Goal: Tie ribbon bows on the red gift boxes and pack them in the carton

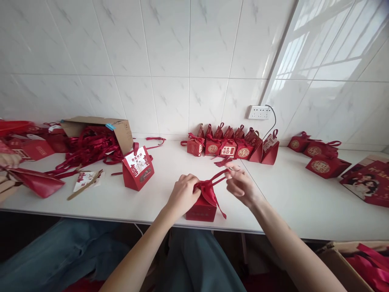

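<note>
A small red gift box (201, 210) stands at the front edge of the white table (170, 178). A red ribbon (212, 187) runs over its top. My left hand (183, 194) is closed, pinching the ribbon at the top of the box. My right hand (240, 184) is closed on the ribbon's loop, which stretches up and to the right between both hands. One ribbon tail hangs down the box's right side.
A row of finished red boxes (231, 145) lines the wall. One box with a photo card (138, 167) stands left. A cardboard carton full of red ribbons (94, 138) lies at far left, more red boxes (322, 160) at right. A wall socket (259, 112) with cable.
</note>
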`<control>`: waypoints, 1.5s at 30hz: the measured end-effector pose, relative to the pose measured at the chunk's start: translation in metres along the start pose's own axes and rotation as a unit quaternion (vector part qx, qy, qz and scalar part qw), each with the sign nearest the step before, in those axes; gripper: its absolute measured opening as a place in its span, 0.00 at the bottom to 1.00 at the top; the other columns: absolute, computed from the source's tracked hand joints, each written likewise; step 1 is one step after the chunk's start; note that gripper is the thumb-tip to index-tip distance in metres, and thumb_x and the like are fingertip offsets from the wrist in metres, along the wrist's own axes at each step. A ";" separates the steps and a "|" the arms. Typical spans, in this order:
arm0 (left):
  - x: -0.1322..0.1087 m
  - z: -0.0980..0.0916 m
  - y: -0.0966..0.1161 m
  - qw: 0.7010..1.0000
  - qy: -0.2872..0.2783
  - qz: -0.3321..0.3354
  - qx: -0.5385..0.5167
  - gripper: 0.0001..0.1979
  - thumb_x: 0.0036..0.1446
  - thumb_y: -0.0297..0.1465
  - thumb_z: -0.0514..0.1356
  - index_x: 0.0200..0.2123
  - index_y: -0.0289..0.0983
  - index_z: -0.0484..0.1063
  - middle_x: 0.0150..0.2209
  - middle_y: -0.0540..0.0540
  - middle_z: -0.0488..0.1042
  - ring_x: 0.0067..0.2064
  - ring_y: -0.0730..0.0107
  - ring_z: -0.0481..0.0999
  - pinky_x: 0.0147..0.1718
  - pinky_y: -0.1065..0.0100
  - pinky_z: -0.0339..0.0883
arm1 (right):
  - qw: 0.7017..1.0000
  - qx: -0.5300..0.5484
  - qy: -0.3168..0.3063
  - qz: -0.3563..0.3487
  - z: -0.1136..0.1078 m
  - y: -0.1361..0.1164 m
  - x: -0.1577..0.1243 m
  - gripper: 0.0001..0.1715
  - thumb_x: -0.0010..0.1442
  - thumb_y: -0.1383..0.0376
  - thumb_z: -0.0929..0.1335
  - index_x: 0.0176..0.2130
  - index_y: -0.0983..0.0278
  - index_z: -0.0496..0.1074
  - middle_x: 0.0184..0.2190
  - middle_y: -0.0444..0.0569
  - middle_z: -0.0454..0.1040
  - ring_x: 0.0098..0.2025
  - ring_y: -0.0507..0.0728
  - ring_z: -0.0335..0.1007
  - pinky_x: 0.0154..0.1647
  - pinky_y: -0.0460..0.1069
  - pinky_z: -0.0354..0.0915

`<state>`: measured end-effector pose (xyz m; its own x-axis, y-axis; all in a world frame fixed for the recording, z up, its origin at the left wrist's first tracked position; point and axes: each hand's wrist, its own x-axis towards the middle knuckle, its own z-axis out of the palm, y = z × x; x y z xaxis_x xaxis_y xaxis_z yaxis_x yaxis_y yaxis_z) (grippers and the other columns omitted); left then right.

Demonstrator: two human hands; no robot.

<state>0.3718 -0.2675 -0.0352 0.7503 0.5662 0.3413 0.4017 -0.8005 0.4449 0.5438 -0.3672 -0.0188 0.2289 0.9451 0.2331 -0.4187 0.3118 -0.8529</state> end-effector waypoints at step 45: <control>0.035 -0.120 -0.013 0.991 0.109 -0.003 -0.081 0.11 0.57 0.30 0.52 0.40 0.40 0.73 0.36 0.46 0.71 0.33 0.66 0.70 0.34 0.68 0.59 | 0.950 -0.292 -0.004 -0.114 0.042 -0.067 0.025 0.18 0.51 0.52 0.71 0.30 0.64 0.69 0.30 0.50 0.78 0.31 0.55 0.74 0.29 0.48 0.69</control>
<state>0.3299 -0.2139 0.0709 0.6094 0.6143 0.5012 0.3029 -0.7646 0.5689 0.5407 -0.3604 0.0639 0.2467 0.8610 0.4447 0.1996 0.4039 -0.8928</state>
